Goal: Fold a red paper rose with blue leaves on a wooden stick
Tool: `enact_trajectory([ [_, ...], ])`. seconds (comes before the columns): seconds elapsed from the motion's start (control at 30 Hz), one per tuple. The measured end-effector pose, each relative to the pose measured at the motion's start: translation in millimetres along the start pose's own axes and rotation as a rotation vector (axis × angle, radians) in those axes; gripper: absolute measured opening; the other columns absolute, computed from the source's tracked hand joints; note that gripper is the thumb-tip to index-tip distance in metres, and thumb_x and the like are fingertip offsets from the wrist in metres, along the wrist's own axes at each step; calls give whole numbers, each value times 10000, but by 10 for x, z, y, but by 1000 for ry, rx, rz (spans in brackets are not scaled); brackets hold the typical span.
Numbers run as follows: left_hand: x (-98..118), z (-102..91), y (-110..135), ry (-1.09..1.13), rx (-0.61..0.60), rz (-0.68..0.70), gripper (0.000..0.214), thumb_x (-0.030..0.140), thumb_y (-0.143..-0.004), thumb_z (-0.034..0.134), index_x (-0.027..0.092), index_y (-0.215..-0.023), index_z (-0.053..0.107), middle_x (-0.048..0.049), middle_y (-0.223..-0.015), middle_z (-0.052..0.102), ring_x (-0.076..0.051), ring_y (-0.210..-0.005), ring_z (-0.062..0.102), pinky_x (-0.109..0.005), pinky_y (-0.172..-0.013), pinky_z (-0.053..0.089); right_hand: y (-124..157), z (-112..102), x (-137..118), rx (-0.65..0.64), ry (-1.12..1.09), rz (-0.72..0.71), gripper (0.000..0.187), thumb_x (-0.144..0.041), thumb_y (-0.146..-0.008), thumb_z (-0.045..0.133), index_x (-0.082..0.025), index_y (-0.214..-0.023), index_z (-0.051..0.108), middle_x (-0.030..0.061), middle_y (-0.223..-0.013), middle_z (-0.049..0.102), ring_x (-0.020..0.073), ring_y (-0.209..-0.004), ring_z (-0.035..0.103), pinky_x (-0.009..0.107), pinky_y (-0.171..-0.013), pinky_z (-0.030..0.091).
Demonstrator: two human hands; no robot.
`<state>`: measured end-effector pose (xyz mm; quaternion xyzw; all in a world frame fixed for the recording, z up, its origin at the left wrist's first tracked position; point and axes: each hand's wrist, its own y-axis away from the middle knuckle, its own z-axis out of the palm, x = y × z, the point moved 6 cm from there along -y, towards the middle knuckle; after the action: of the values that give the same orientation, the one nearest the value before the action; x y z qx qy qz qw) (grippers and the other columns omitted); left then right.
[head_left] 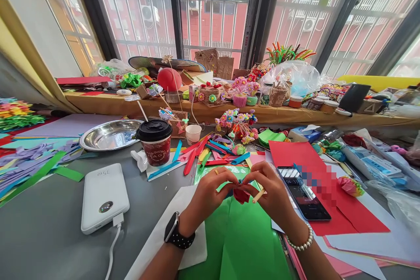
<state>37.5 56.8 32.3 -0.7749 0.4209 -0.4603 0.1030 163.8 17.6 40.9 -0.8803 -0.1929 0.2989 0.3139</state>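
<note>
Plainly, a red paper piece (242, 195), small and crumpled or folded, is held just above a green sheet (243, 240) at the near edge of the grey table (49, 227), between the two hands. It is judged to be very light and soft, easily creased or torn, and likely to be flattened if squeezed hard. It would best be taken by its upper edge or a folded corner, with fingertips only and a gentle pinch. The left hand (210, 194) is seen closed down, its thumb and fingers drawn together on the left side of the paper, with a black watch worn at the wrist. The right hand (274, 190) is likewise curled in, its fingertips brought against the paper's right side, so that the two hands almost meet over it. A thin wooden stick (259, 195) is also tucked in the right hand, its end pointing down and left beside the red piece, and a bead bracelet is worn on that wrist. Exactly which fingers bear on the paper cannot be told, since it is partly hidden by them. A phone (303, 192) is laid on a red sheet (295, 153) just to the right, loose coloured strips (203, 151) are scattered beyond the hands, and a lidded cup (154, 142) and a white power bank (103, 197) are set to the left.
</note>
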Motion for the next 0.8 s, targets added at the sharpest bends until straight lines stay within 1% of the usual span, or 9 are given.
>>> enact_trajectory([
  [0.13,-10,4,6,14,-3,0,91,146,-789,484,183,-781,566,-21,-768,573,-134,-747,532,-245,-680,419,0,0,-10,4,-9,-9,75,-198,-753,574,-193,-814,531,33,-825,460,154,-763,511,257,-625,454],
  [0.23,-9,4,2,19,-4,1,94,144,-793,479,183,-777,563,-17,-766,571,-130,-747,530,-242,-683,416,5,7,-8,5,-10,-16,49,-210,-759,568,-199,-793,534,26,-818,461,148,-754,513,258,-634,453],
  [0.4,-3,5,-9,25,-8,2,94,139,-790,479,181,-784,562,-21,-772,574,-135,-752,531,-249,-691,415,11,11,4,13,-6,-17,80,-216,-760,567,-202,-828,527,28,-825,471,151,-757,516,264,-635,456],
  [0.57,-17,3,-1,23,-22,-13,107,134,-793,467,184,-793,562,-24,-791,578,-141,-772,525,-257,-704,412,1,8,-12,2,-13,-19,73,-206,-756,569,-202,-818,531,28,-811,467,153,-744,518,269,-632,454],
  [0.67,-19,5,2,27,-53,-37,97,157,-796,466,186,-787,558,-20,-792,583,-141,-779,523,-259,-712,410,-8,3,-22,-28,-25,-19,53,-209,-759,564,-201,-799,530,30,-810,459,155,-747,516,271,-634,450],
  [0.8,-12,20,3,57,-122,-67,90,139,-780,479,191,-779,552,-5,-796,583,-133,-782,524,-250,-727,408,-17,19,-28,-111,-66,-17,58,-220,-757,563,-204,-781,514,27,-822,476,147,-738,516,264,-636,441],
])
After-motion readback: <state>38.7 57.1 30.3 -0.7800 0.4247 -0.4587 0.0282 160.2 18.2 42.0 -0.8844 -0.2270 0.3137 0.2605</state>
